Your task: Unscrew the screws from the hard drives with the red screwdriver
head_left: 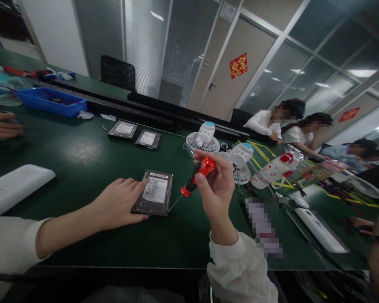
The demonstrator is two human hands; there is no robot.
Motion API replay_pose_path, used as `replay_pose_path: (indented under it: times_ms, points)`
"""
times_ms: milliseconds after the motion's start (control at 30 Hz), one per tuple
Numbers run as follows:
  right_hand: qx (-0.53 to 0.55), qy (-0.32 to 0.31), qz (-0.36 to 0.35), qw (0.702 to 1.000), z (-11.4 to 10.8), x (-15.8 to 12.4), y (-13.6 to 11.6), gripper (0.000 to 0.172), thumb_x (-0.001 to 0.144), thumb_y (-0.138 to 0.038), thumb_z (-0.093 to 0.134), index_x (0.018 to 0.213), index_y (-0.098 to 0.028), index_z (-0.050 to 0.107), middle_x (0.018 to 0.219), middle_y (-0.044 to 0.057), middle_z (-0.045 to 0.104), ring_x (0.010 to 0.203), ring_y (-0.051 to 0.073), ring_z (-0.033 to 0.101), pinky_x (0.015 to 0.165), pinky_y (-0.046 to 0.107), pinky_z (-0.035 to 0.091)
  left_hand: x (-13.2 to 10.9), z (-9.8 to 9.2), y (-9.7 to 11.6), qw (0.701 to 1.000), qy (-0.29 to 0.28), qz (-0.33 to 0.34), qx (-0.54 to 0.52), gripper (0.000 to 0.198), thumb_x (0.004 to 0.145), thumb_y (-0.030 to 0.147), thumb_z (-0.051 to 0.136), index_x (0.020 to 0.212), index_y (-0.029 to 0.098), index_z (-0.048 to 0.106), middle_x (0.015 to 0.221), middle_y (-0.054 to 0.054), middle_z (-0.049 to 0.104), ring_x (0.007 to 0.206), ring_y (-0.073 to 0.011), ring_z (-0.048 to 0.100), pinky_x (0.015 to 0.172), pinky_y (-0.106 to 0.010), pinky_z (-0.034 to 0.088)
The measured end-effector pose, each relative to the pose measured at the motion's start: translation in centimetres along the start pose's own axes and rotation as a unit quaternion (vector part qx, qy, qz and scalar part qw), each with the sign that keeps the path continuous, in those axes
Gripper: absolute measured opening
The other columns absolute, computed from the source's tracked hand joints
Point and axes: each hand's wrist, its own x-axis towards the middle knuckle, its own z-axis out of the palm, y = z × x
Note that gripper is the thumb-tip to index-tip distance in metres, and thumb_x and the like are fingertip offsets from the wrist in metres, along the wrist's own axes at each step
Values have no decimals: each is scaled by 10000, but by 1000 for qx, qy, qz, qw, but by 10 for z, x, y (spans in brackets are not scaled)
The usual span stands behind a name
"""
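A hard drive (155,192) with a white label lies on the green table in front of me. My left hand (121,203) holds it by its left side, a finger reaching over the label and the thumb along the near edge. In my right hand (216,189) is a red and black screwdriver (198,175), gripped by its handle between thumb and fingers. Its thin shaft slants down to the left, and the tip meets the drive's near right corner. Whether a screw sits under the tip is too small to tell.
Farther back lie two more hard drives, one (123,129) left of the other (148,139). A blue tray (50,102) is at the far left. White fans (205,139) and a red-and-white bottle (271,170) stand right. Other people's hands (3,126) show at both sides.
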Motion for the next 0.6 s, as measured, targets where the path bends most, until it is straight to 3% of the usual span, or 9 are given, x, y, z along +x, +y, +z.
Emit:
replay_pose_path:
  times_ms: [267,433,600]
  points:
    - [36,-27,11,999,-10,6,4,419,1019,-271,564,1436,-307,587,1395,61,693,1316,246,655,1124,522,540,5,9,10,999,36,-7,5,834,873,583,686,1470,19,541,1172,-230,748,1056,-359,705,912,-463,542]
    - [-3,-8,5,1000,-14,14,7,387,923,-267,714,1304,-304,653,1188,56,730,1106,210,724,949,415,621,12,14,19,998,64,8,16,777,882,568,682,1410,5,591,1170,-246,744,1067,-378,690,876,-476,545]
    - [-52,7,-4,999,-18,21,10,339,874,-319,761,1199,-303,667,1052,26,631,927,171,656,848,374,614,19,19,25,997,74,24,26,745,910,560,651,1407,7,595,1180,-235,741,1055,-372,682,873,-481,534]
